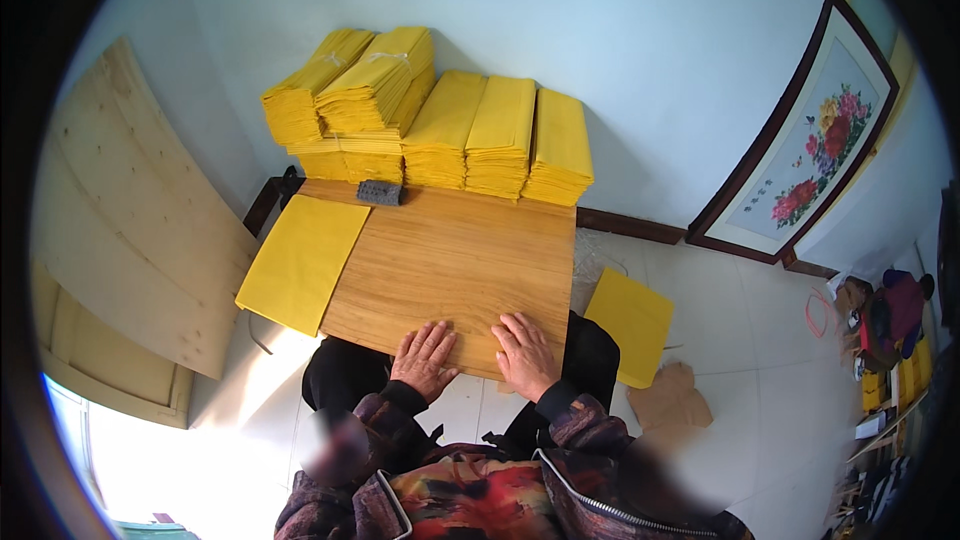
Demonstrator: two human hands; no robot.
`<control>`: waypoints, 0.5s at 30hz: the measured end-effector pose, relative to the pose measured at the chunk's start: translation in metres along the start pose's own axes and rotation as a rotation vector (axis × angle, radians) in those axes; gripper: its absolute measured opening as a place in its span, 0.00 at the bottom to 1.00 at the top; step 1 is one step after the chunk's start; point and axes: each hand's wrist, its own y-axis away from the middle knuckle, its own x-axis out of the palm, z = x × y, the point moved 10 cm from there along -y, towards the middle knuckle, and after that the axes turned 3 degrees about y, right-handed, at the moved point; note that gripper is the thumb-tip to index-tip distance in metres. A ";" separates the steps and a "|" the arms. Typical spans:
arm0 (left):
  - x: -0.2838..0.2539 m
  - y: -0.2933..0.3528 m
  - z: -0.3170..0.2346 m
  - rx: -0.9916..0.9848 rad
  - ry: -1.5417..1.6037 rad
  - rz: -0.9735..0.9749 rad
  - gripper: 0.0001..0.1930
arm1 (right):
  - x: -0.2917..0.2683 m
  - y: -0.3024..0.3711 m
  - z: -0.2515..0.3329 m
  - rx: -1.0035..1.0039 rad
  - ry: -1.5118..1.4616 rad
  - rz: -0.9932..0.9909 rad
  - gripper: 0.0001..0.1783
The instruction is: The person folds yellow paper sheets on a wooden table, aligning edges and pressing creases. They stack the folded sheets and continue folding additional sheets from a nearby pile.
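Note:
Both my hands rest flat near the front edge of a wooden table [460, 260]. My left hand [425, 360] lies palm down with its fingers stretched out, holding nothing. To its right, my right hand [527, 352] also lies palm down, fingers extended and nothing under them that I can see. A yellow sheet or flat paper bag [305, 262] lies on the table's left side, partly over the edge, apart from my left hand. At the back left sits a small dark grey object [380, 192], its kind too small to tell.
Stacks of folded yellow paper [500, 130] line the table's back, some tied in bundles [375, 75]. A yellow sheet [630, 325] and crumpled brown paper [670, 397] are low at the right. Wooden boards [140, 210] lean at left; a framed flower picture [810, 150] leans on the right wall.

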 end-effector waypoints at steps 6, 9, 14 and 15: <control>-0.002 0.000 0.000 -0.013 0.043 -0.033 0.35 | -0.003 -0.001 0.002 0.005 0.015 -0.005 0.25; -0.004 0.001 -0.001 -0.003 0.055 -0.059 0.35 | -0.005 -0.002 0.003 0.000 0.020 0.002 0.25; -0.006 0.002 0.000 0.002 0.085 -0.097 0.35 | -0.005 -0.002 0.004 -0.005 0.020 0.010 0.25; -0.006 0.002 0.000 0.007 0.085 -0.108 0.35 | -0.004 -0.002 0.004 -0.007 0.025 0.014 0.25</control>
